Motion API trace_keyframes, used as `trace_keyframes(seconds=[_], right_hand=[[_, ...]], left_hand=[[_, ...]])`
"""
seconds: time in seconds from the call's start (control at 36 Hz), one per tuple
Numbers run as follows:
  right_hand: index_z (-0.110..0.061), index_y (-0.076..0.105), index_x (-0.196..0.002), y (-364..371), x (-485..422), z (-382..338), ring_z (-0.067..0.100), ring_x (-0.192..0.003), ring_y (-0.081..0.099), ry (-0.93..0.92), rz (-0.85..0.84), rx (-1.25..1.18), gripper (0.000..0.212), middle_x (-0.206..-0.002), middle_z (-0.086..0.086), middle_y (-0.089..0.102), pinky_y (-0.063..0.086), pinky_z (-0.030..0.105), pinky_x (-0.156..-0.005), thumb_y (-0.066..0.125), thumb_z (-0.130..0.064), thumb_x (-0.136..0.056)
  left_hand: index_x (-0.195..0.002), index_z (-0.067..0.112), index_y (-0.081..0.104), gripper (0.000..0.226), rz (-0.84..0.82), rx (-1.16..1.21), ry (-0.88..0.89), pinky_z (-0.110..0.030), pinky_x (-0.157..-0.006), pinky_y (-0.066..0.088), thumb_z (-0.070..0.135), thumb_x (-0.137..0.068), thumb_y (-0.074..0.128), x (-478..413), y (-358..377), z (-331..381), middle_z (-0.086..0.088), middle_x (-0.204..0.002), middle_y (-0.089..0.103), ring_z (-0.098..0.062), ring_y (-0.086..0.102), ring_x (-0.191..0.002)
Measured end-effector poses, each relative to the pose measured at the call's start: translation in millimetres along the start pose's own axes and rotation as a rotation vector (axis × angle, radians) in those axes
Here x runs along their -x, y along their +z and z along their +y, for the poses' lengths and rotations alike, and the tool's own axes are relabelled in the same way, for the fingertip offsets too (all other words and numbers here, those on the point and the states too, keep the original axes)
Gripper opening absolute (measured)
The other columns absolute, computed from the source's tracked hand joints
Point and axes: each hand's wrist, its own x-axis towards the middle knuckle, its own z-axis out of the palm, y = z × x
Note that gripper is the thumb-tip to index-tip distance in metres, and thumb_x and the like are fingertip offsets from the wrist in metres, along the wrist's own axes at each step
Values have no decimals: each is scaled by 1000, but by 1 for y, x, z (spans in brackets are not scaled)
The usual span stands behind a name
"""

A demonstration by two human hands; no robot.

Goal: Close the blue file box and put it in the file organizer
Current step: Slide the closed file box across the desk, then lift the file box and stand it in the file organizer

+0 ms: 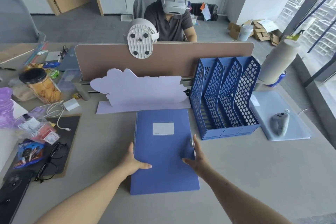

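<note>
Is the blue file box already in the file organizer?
No, the blue file box lies flat on the desk beside the file organizer.

Text on the blue file box (164, 151) label (163, 128) too small, illegible.

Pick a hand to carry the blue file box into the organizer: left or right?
Right, probably. The right hand sits on the blue file box edge nearest the file organizer, which stands to the box's right. The left hand holds the far edge and would need to cross over.
</note>
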Motion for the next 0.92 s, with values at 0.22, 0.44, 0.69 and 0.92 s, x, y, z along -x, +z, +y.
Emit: trace_keyframes(seconds=[0.22,0.44,0.69,0.92], right_hand=[[-46,14,-145,0,8,-45,12,-130,42,-93,244,-45,84,-134,-12,40,41,23,-81,66,-19,-86],[-55,28,-139,-55,24,-103,15,-133,45,-319,214,-201,91,-146,-2,45,43,32,-107,81,-18,-74],[-42,27,-146,-135,77,-134,13,-137,39,-553,466,-63,87,-149,-16,39,33,48,-113,75,-43,-73],[-59,19,-138,-206,135,-149,26,-137,35,-553,496,-113,73,-152,-2,31,38,40,-111,60,-29,-87]], left_hand=[[-154,27,4,131,110,140,229,-37,-99,43,-4,-60,90,28,-13,15,4,-141,41,-24,46,-131],[-150,47,11,131,124,56,498,-34,-94,52,18,-56,96,53,-40,76,19,-147,40,-12,54,-122],[-150,42,15,118,43,-24,744,-21,-75,50,13,-65,91,70,0,178,21,-139,35,0,56,-97],[-153,37,0,131,-193,-207,818,-41,-111,40,26,-62,93,71,55,271,9,-157,31,-20,41,-139]])
